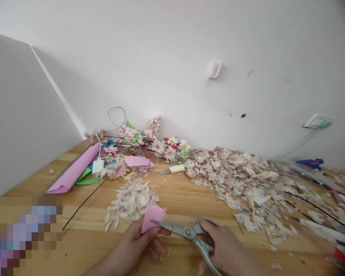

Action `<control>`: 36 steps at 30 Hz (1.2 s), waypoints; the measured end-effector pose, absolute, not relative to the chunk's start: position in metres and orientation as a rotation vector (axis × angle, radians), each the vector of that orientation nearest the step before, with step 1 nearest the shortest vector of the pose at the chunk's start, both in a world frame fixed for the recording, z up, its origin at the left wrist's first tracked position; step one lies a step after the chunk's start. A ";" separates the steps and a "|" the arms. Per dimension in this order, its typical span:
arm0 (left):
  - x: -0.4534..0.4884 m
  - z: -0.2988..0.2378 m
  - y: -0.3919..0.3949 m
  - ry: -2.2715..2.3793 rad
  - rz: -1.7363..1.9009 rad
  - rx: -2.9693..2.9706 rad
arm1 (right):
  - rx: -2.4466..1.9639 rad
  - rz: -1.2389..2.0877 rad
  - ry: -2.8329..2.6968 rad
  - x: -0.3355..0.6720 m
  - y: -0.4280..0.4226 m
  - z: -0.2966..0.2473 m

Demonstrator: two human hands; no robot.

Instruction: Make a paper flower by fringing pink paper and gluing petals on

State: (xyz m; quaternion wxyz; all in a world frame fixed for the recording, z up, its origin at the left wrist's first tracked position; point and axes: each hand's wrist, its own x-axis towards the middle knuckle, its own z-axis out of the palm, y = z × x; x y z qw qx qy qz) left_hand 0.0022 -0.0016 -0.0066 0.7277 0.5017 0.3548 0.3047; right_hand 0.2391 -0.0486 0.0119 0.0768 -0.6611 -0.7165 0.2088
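Left hand (138, 239): near centre, thumb and fingers pinched on pink paper piece (153, 215), holding it upright just above table (189, 195); far edge of piece jagged.
Right hand (224, 249): near right, clenched through the loops of steel scissors (186, 232); blades pointing left, almost together, tips at the near edge of the paper beside the left thumb.

Handling, as judged:
- Keep thumb and fingertips below and clear of the blade line.
- Hold the paper taut and square to the blades; limp tissue likely to fold instead of cutting.
- Cut with the inner part of the blades in short snips, stopping short of the pinched base.
- Turn the paper, not the scissors, between snips.

Surroundings:
- Small heap of pale petals (132, 199), just beyond the left hand.
- Wide spread of pale husks (247, 180), right half of table.
- Pink paper roll (74, 170) on green sheets (87, 180), far left.
- White charger (98, 166) with cable, beside the roll.
- Flowered branches (132, 143), far, against the wall.
- Craft knife (172, 169), far centre.
- Blue glue gun (310, 163), far right.
- Dark wire (83, 205), left of the heap.
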 end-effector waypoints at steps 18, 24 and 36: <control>0.004 -0.006 -0.002 0.813 0.669 1.109 | -2.024 0.662 -2.126 0.242 -0.048 0.007; 0.003 -0.015 -0.001 0.798 0.675 1.088 | -2.034 0.558 -2.164 0.241 -0.050 0.010; 0.003 -0.017 -0.001 0.803 0.682 1.087 | -2.041 0.632 -2.126 0.238 -0.048 0.011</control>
